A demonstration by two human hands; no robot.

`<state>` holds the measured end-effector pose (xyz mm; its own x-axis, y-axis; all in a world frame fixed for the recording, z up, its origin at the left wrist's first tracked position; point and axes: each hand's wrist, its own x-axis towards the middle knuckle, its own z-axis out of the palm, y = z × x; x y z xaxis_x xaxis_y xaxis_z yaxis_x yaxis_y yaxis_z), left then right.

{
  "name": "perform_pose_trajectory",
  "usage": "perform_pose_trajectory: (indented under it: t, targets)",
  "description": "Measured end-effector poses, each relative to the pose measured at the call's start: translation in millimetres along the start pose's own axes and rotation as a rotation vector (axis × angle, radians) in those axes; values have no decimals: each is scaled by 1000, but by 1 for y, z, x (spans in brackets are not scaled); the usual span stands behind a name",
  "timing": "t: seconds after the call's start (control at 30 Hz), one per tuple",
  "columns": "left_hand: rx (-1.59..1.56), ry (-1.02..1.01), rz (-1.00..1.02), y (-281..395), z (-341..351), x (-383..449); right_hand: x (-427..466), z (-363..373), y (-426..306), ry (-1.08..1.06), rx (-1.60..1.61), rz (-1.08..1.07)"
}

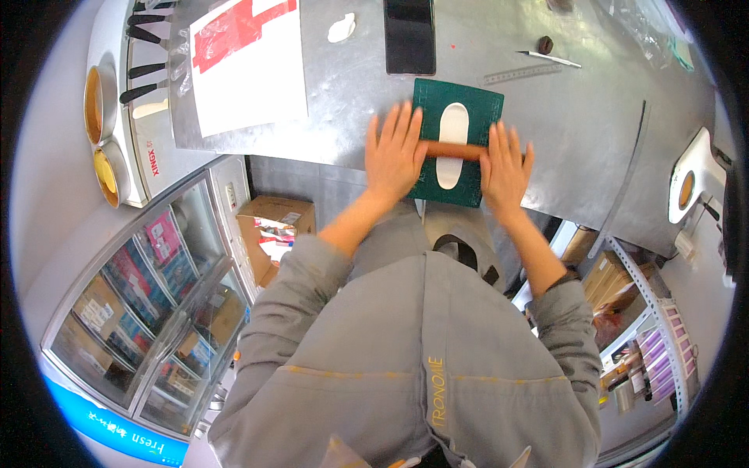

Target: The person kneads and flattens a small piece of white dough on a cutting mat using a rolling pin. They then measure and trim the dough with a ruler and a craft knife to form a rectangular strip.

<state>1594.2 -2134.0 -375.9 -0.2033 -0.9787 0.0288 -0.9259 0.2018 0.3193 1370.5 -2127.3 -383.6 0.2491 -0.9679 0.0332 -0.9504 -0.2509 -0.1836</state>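
A brown wooden rolling pin (453, 150) lies crosswise over an oblong strip of white dough or clay (453, 120). The strip rests lengthwise on a green cutting mat (430, 93) at the table's front edge. My left hand (395, 155) presses flat over the pin's left end, fingers stretched away from me. On its right end lies my right hand (504, 167), palm down, with the fingers extended and slightly spread. Neither hand is curled around the pin. Both palms hide its ends.
The metal table (345, 105) carries a black phone (410, 36), a white lump (342, 28), a white sheet with red film (251, 88), a clear ruler (522, 74) and a white pen-like tool (550, 59). Black-handled tools (146, 70) lie left. A glass-fronted cabinet (158, 304) stands lower left.
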Motion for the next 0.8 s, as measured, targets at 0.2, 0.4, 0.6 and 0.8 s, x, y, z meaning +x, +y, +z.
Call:
perform_pose_trajectory:
  t: [0.2,0.4,0.6,0.8]
  targets:
    - [88,273,21,-28,15,107,106,20,32,227,-78,12]
    - [29,3,4,-7,15,-3,-9,17,6,47,-15,3]
    - [-82,119,104,4,-6,-11,-11,-13,-7,57,-12,-11]
    - [64,141,12,-7,0,31,27,2,6,110,-70,12]
